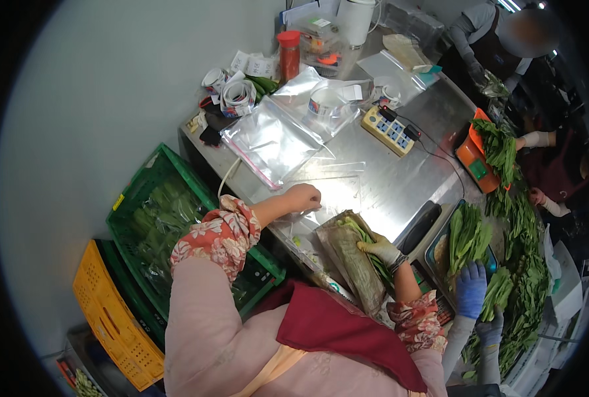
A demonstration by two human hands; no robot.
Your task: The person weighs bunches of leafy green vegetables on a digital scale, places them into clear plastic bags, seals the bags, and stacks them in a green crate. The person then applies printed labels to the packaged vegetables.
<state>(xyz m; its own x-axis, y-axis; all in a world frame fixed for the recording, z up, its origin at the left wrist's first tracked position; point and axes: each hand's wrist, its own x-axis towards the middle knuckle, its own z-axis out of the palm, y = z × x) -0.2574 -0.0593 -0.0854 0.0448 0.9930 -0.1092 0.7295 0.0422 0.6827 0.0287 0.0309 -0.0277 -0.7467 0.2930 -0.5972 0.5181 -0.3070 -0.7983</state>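
Observation:
My left hand (pixel 303 197), bare, is over the near edge of the steel table with its fingers curled. Beneath it lies a flat transparent plastic bag (pixel 346 191); whether the fingers pinch its edge is hidden. My right hand (pixel 379 249), in a pale yellowish glove, grips a bundle of leafy greens (pixel 359 231) at the table's front edge. A brownish, wrinkled sleeve (pixel 351 260) lies along the bundle's left side. Further left, a stack of transparent bags (pixel 274 144) with a pink edge rests on the table.
Left of me stands a green crate (pixel 163 156) of bagged greens, beside a yellow crate (pixel 113 317). A power strip (pixel 388 130) lies behind. On the right, a co-worker's gloved hands (pixel 472 290) handle greens near a scale (pixel 438 238); an orange scale (pixel 475 159) is farther off.

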